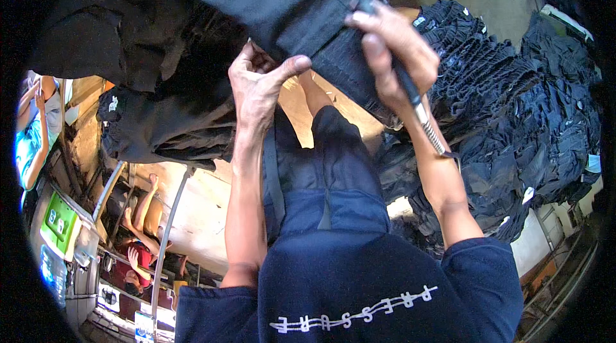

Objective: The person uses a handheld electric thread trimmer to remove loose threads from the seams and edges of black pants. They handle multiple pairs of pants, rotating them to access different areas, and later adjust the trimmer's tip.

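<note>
Head camera: left hand (258,86), thumb out, meets dark cloth (289,3), grip unclear; right hand (404,54) clasps a tool (411,91).

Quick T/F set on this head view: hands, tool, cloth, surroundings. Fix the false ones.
1. The right hand grips a slim tool. True.
2. The left hand grips a second tool. False: no tool shows in it; it is at the dark cloth.
3. A heap of dark gathered garments lies on the person's right. True.
4. The person's shirt is bright yellow. False: it is dark navy with light lettering.
5. The green object is at the picture's left. True.
</note>
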Demonstrator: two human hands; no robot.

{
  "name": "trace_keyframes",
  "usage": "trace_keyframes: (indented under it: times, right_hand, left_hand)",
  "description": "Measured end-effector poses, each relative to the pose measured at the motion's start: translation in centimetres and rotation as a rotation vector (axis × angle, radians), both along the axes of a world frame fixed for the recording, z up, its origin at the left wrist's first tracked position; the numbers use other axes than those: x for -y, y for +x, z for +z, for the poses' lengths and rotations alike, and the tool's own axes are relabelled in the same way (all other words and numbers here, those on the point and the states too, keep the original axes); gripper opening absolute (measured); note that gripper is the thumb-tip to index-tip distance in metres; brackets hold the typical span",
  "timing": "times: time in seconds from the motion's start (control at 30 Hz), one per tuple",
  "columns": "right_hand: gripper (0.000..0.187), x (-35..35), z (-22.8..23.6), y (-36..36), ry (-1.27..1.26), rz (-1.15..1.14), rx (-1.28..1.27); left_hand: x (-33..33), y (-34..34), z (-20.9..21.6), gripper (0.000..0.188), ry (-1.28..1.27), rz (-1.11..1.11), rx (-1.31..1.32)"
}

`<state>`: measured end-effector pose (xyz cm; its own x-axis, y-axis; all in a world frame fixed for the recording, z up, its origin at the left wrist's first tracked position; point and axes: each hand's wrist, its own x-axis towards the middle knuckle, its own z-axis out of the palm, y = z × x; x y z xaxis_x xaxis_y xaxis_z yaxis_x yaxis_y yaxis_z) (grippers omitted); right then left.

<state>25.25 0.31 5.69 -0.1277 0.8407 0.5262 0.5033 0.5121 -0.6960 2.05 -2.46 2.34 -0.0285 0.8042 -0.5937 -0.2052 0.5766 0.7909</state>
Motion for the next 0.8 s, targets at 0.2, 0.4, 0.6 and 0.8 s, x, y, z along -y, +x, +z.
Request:
trace_keyframes:
  times: [0.2, 0.4, 0.6, 0.8]
  right_hand:
    - [0.037, 3.2, -0.8, 0.1, -0.13, 0.042, -0.011]
    - [0.028, -0.5, -1.2, -0.2, -0.271, -0.436, -0.183]
    - [0.031, -4.6, -1.3, 0.0, -0.581, -0.339, -0.324]
    - [0.028, -4.7, -1.5, 1.2, -0.663, -0.304, -0.247]
  left_hand:
    - [0.8, 1.1, 0.8, 0.046, 0.072, 0.117, 0.077]
    - [0.5, 3.0, 3.2, 0.042, 0.079, 0.039, -0.334]
    - [0.0, 2.0, 2.7, 0.055, 0.078, 0.085, 0.084]
    - [0.4, 1.3, 2.4, 0.061, 0.092, -0.003, -0.03]
